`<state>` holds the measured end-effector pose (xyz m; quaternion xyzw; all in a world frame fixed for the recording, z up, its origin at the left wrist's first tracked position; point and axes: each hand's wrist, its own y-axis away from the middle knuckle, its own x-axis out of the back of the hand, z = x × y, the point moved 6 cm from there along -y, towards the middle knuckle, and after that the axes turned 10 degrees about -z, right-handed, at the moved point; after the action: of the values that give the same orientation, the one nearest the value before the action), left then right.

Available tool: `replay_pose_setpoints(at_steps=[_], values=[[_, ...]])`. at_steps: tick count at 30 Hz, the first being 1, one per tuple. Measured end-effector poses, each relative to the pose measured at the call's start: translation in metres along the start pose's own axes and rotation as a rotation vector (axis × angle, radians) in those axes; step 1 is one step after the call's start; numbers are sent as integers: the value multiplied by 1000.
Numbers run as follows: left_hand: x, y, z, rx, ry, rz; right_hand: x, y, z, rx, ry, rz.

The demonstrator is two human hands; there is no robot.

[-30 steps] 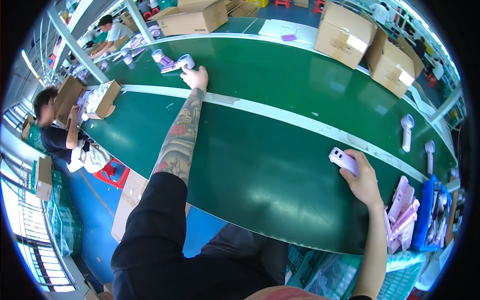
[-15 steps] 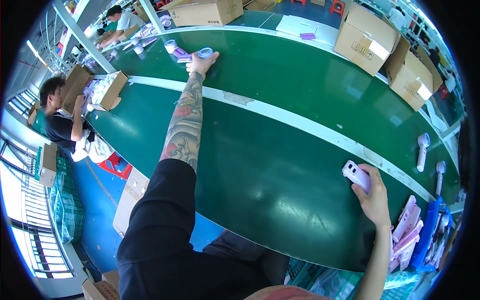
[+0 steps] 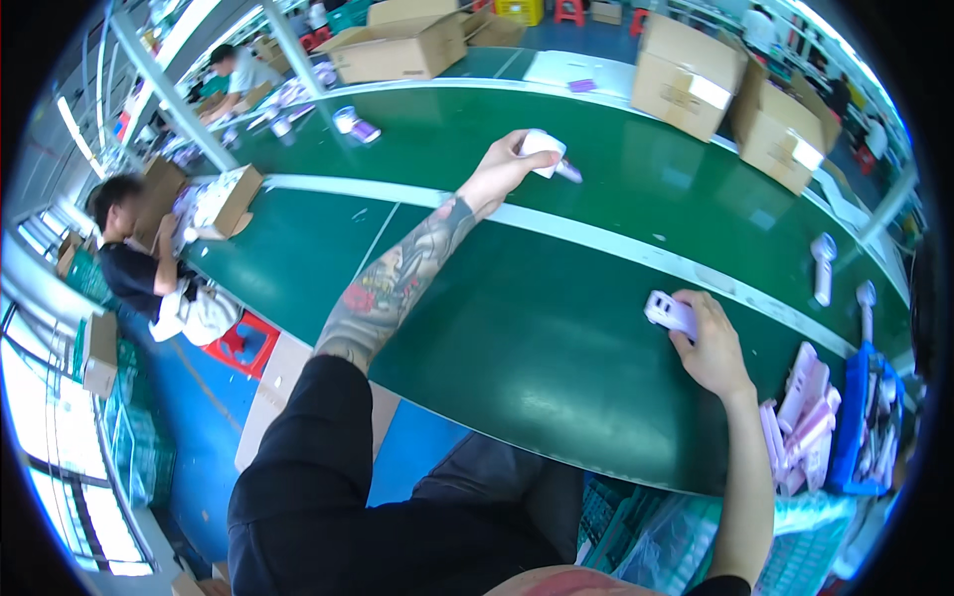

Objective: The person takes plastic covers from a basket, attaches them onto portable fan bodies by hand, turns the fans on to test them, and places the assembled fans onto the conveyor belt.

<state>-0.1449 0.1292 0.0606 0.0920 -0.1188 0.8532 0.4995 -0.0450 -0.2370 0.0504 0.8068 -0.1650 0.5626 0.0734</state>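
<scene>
My left hand (image 3: 500, 174) stretches over the far green strip of the bench and is closed around a handheld fan (image 3: 542, 152) with a white round head and a purple handle. Nearer me on the right, my right hand (image 3: 714, 348) grips a pale lilac handle piece (image 3: 670, 314), its end with dark slots facing left. To the right of that hand lies a pile of lilac handle parts (image 3: 807, 417). Another handheld fan (image 3: 355, 125) rests on the far strip, left of my left hand.
A blue bin (image 3: 863, 427) of parts stands at the right edge. Two more fans, one white (image 3: 823, 270), lie above it. Cardboard boxes (image 3: 686, 79) line the far side. A co-worker (image 3: 134, 248) sits at the left by an open carton (image 3: 231, 204).
My left hand has swung right and toward me, lifting a fan away from the one beside it. My right hand still holds the lilac piece; the whole view has shifted slightly.
</scene>
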Motion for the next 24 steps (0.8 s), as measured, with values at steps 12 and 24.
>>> replay_pose_setpoints(at_steps=[12,24], values=[[-206,18,-17,130,1362,-334,15,7,16,-208,-275,260],[-225,37,5,43,1278,-501,5,-2,0,-185,-74,240]])
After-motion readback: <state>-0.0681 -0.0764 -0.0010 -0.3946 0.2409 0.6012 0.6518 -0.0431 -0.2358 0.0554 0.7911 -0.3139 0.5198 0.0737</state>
